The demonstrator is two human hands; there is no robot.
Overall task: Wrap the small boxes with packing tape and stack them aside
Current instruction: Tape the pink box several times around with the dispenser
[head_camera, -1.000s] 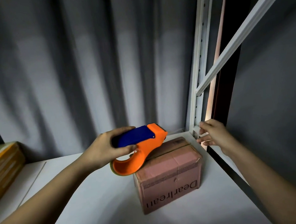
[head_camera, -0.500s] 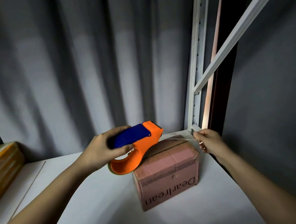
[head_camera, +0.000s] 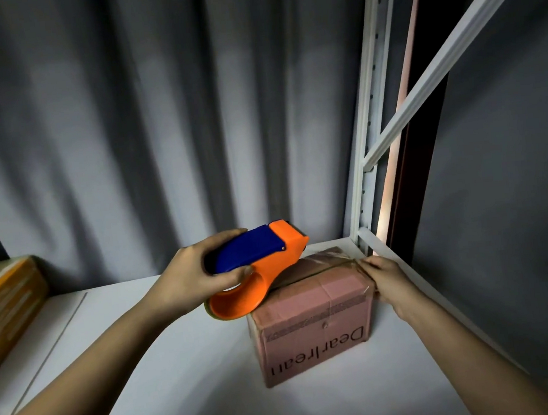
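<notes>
My left hand (head_camera: 185, 277) grips the orange and blue tape gun (head_camera: 255, 269), and its front end sits on top of the pink box (head_camera: 313, 320). The box stands on the white shelf (head_camera: 182, 383) near the right corner. My right hand (head_camera: 385, 278) pinches the clear tape (head_camera: 335, 263) at the box's right top edge. Another wrapped box (head_camera: 4, 307) sits far left.

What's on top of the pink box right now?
The orange tape dispenser, gripped by the left hand, rests on the pink box. Clear tape runs to the right edge, where the right hand presses it. The lid beneath the dispenser is hidden.
</notes>
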